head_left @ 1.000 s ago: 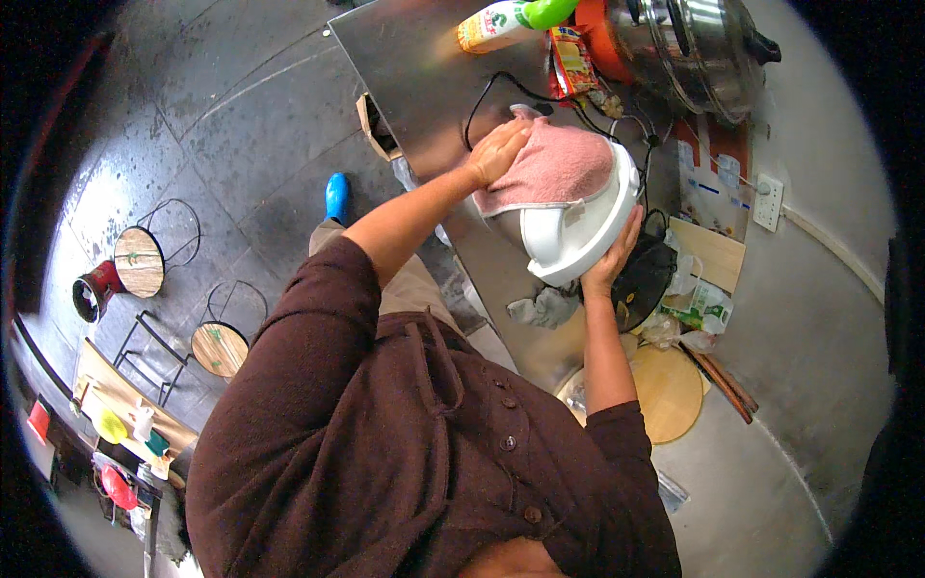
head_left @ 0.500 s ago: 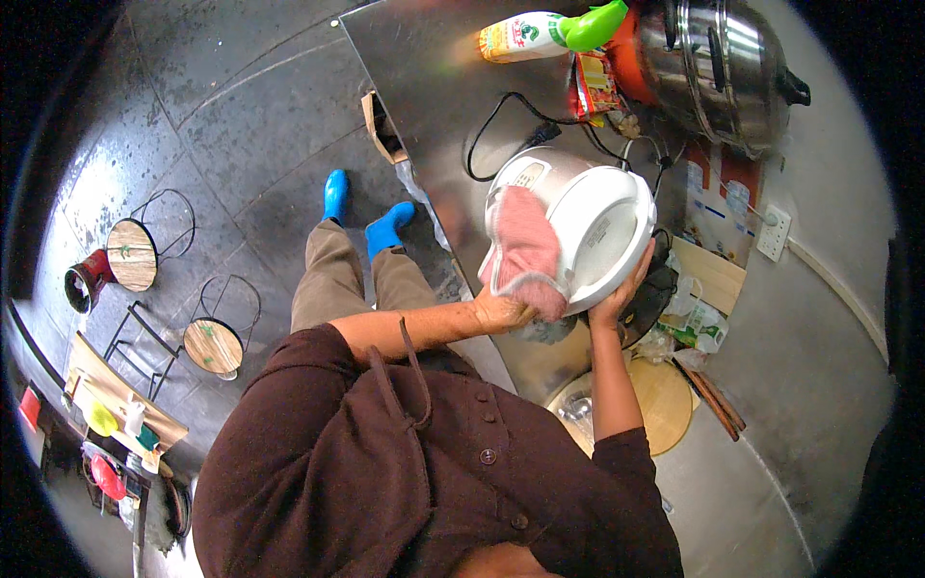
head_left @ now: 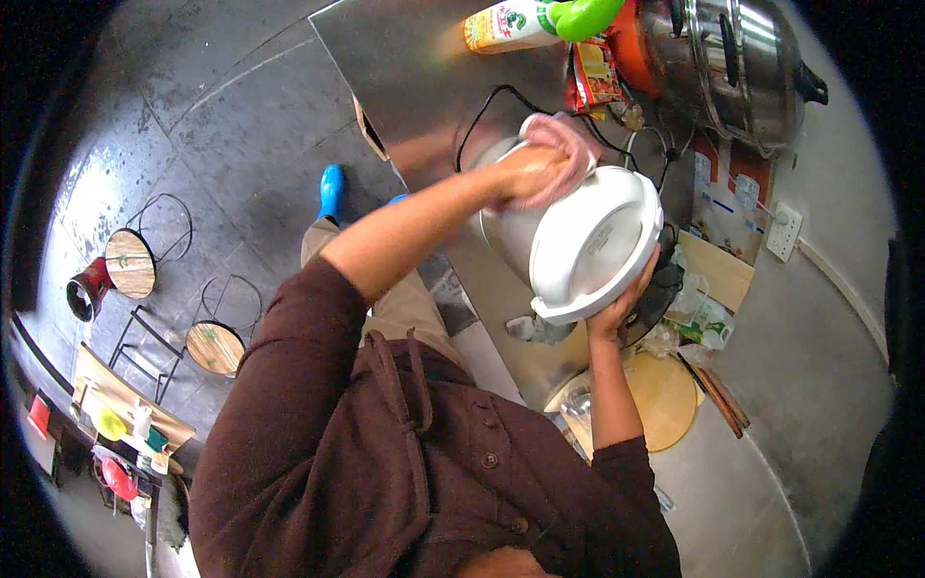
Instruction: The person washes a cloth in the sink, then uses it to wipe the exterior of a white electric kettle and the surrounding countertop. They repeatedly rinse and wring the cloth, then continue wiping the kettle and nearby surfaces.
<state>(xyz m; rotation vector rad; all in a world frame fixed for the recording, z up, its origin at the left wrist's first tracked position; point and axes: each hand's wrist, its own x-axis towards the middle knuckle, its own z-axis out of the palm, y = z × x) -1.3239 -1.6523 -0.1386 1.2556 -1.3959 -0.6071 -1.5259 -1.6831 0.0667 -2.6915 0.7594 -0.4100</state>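
Pink towelling cloth [head_left: 581, 154], one piece, is bunched in the left hand [head_left: 535, 175], whose fingers are closed on it, though blur hides exactly how. The right hand [head_left: 626, 301] is half curled, holding the lower right edge of one white, rounded appliance with a silver-grey body [head_left: 599, 241]. The appliance lies tilted, its oval white end toward the person, and the cloth presses its upper left side; whether its underside touches the metal surface [head_left: 424, 67] cannot be told.

Just beyond it on the surface, one black cable [head_left: 494, 103] loops. Near the cable stand one white bottle with a green top [head_left: 511, 27], one red and yellow packet [head_left: 595, 77] and one large, shiny steel pot [head_left: 718, 58]. Nearer the person, one crumpled grey cloth [head_left: 541, 330] lies beside the appliance; farther right are one round, pale wooden board [head_left: 665, 409] and two brown sticks [head_left: 723, 400]. One white socket [head_left: 784, 231] is fixed to the wall.

Left of the surface, on the dark tiled floor [head_left: 246, 116], are one blue boot [head_left: 330, 191] in clear view, a second mostly hidden, and two stools with round wooden seats [head_left: 130, 263].
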